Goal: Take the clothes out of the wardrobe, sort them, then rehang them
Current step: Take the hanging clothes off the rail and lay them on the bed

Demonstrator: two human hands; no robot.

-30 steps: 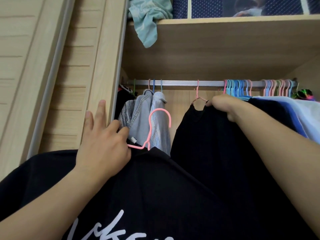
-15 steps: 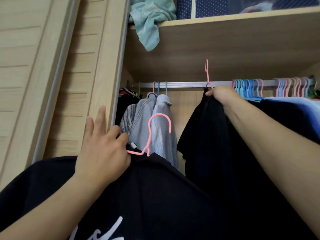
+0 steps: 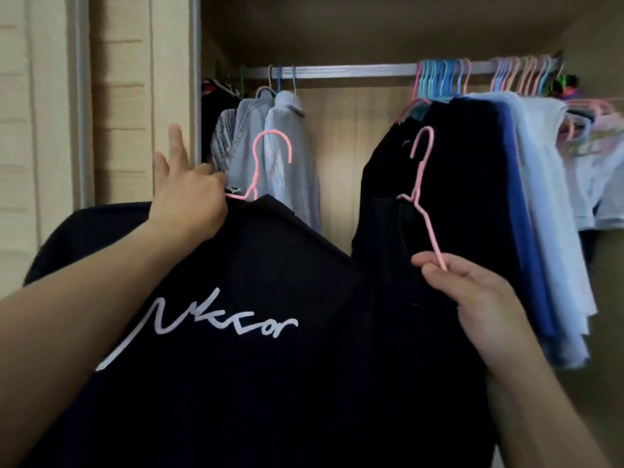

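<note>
Both bare forearms reached forward and up. The left hand (image 3: 189,201) was raised higher, its index and middle fingers pointing up, the rest curled in a grip. The right hand (image 3: 472,292) sat lower, thumb and fingertips (image 3: 426,265) pinched together.

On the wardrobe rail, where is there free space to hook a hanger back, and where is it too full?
The rail is bare in its middle stretch, between the grey shirts hanging at the left and the packed bunch of pink and blue hangers at the right. From that bunch to the rail's right end, hooks and clothes crowd together. The far left corner is also occupied.
</note>
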